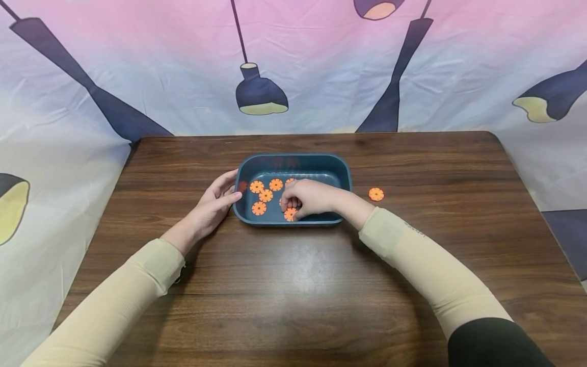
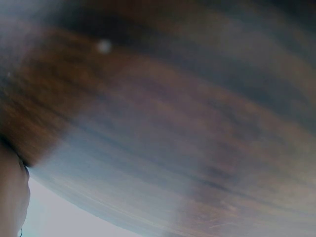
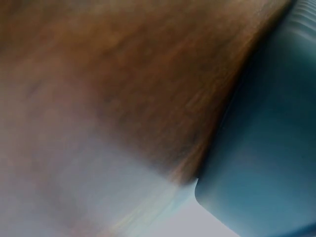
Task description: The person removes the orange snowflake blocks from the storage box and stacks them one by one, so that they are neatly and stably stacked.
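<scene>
A dark teal, rounded rectangular tub (image 1: 293, 223) stands on the wooden table. My left hand (image 1: 208, 206) grips its left wall, thumb lapping over the rim and fingers along the outside. My right hand (image 1: 314, 198) reaches into the tub over its right side with curled fingers. At its fingertips, an orange notched disc with a hole pattern (image 1: 290, 214) seems pinched; the fingers partly cover it. Several similar discs (image 1: 259, 208) lie on the tub floor to the left, and others are partly hidden behind the right hand.
One more orange disc (image 1: 376, 194) lies on the wooden table (image 1: 275, 300), right of the tub. Behind the table's far edge hangs a cloth backdrop (image 1: 192, 66) printed with lamps. Both wrist views are blurred; the right shows the tub's outer wall (image 3: 266, 148).
</scene>
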`<action>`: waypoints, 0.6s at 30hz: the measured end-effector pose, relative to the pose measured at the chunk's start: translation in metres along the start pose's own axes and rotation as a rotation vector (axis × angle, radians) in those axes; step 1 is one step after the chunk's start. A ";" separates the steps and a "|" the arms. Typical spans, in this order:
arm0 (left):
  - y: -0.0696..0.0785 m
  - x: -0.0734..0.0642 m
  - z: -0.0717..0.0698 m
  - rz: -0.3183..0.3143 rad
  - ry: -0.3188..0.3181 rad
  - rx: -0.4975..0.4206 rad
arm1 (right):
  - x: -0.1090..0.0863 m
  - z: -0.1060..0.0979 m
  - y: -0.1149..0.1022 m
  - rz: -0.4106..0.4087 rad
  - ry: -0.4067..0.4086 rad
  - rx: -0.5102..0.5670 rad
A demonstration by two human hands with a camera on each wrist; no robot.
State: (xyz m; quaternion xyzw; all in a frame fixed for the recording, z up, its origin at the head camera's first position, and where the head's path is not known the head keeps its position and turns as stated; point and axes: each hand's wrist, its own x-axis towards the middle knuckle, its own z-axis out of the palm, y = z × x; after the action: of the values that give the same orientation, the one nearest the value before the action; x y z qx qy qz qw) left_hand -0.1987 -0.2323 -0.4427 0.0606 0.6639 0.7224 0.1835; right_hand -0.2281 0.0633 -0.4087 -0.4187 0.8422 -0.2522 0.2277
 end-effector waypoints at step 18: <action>0.001 0.000 0.001 -0.006 0.002 -0.005 | -0.023 -0.025 0.013 0.049 0.105 0.083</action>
State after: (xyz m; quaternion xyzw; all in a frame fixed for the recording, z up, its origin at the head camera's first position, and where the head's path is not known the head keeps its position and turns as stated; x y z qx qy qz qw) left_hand -0.1985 -0.2314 -0.4416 0.0574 0.6625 0.7235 0.1852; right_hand -0.2380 0.0949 -0.3934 -0.3742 0.8518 -0.3029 0.2066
